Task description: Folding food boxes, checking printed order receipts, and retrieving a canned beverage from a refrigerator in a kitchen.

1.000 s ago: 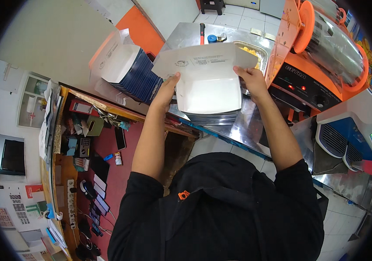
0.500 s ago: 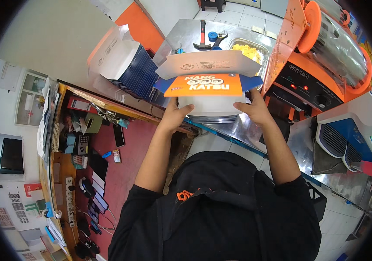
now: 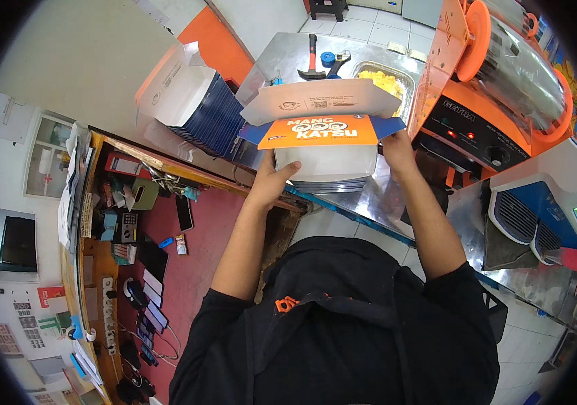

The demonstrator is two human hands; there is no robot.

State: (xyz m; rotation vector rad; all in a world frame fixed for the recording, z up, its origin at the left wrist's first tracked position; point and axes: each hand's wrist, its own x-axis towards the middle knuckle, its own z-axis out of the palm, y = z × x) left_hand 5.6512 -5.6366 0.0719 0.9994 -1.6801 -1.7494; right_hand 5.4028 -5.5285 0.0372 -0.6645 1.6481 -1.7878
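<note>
A folded cardboard box (image 3: pixel 327 162) with white inside sits atop a stack of flattened or nested ones on the steel counter (image 3: pixel 389 202). Its orange printed panel (image 3: pixel 319 138) with blue side tabs faces up, below a white upright flap (image 3: pixel 315 96). My left hand (image 3: pixel 273 177) is closed round the box's left side, thumb at the white interior, other fingers hidden beneath the panel. My right hand (image 3: pixel 396 152) is closed at the right side by the blue tab, its fingertips partly hidden.
Nested boxes (image 3: pixel 197 101) lean at left. A hammer (image 3: pixel 311 71), wrench (image 3: pixel 339 61), blue round item (image 3: pixel 327 59) and tray of yellow pieces (image 3: pixel 383 84) lie behind. An orange machine (image 3: pixel 470 135) stands right. Phones (image 3: pixel 153 290) and clutter fill the red-topped desk (image 3: pixel 214 223) at left.
The orange panel has folded up into view over the box, and the white flap sits behind it. Both hands moved lower first; my right hand has since risen slightly toward the tab.
</note>
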